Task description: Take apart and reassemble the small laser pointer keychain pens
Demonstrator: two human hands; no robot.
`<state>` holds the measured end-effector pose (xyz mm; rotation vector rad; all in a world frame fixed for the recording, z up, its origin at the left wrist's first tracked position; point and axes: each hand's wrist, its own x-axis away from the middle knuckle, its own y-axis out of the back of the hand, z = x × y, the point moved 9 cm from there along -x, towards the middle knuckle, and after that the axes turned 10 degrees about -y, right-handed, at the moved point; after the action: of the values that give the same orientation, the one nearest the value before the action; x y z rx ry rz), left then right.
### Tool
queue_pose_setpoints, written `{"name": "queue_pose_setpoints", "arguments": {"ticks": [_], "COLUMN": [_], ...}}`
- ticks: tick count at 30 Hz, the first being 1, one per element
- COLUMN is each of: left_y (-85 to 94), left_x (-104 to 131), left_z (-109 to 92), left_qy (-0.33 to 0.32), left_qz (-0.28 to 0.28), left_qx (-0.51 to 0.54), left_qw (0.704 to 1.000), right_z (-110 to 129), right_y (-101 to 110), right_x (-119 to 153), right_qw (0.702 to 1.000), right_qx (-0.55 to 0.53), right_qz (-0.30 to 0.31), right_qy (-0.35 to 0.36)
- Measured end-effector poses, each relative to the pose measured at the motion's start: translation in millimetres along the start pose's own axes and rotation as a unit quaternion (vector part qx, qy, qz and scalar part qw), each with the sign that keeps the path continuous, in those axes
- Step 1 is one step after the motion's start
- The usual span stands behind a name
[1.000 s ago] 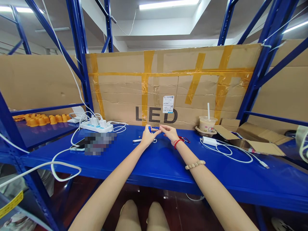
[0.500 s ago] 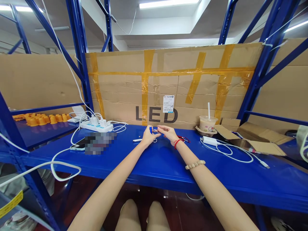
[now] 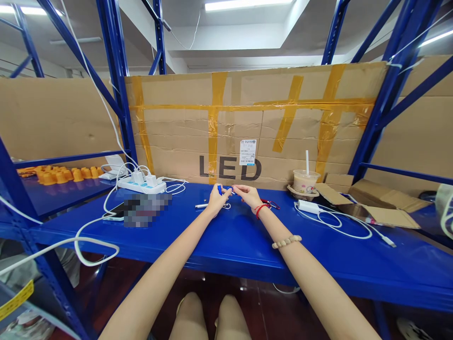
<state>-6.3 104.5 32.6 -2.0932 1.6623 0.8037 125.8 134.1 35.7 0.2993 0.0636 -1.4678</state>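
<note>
While the left hand [image 3: 217, 200] grips a small blue object [image 3: 220, 190] above the blue shelf [image 3: 233, 241], the right hand [image 3: 248, 195] draws its fingertips into a narrow pinch just beside; whether they hold anything, I cannot tell. The object looks glossy and slim, perhaps rounded, though fingers cover much of it. It leans leftward now, where it stood nearly upright half a second ago. A silver pen-like item [image 3: 201, 206] lies near the left hand.
</note>
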Motion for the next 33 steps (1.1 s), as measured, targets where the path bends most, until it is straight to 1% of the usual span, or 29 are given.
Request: {"name": "queue_pose_setpoints", "arguments": {"ticks": [5,10,14,20,28,33], "left_y": [4.9,15.1,19.5,19.7,13.5,13.0], "left_x": [-1,-1,-1,-1,0,0], "left_z": [-2,-8,-11,-11,-8,-4], "left_qy": [-0.009,-0.019,-0.020,-0.020,-0.012,-0.003], "left_qz": [-0.014,-0.047,-0.064,-0.066,-0.045,-0.050], "left_qx": [-0.033,-0.078,-0.097,-0.105,-0.079,-0.052], "left_qw": [0.999,0.996,0.993,0.992,0.996,0.997], "right_z": [1,-3,-5,-1,4,6], "right_y": [-3,-7,-11,-12,-3,-3], "right_x": [1,-1,-2,1,-2,0], "right_qw": [1.000,0.999,0.998,0.996,0.994,0.993], "right_qx": [0.021,0.040,0.053,0.074,0.094,0.100], "right_qz": [0.010,0.022,0.032,0.039,-0.005,-0.010], "right_qy": [0.006,-0.001,-0.003,0.017,0.052,0.061]}}
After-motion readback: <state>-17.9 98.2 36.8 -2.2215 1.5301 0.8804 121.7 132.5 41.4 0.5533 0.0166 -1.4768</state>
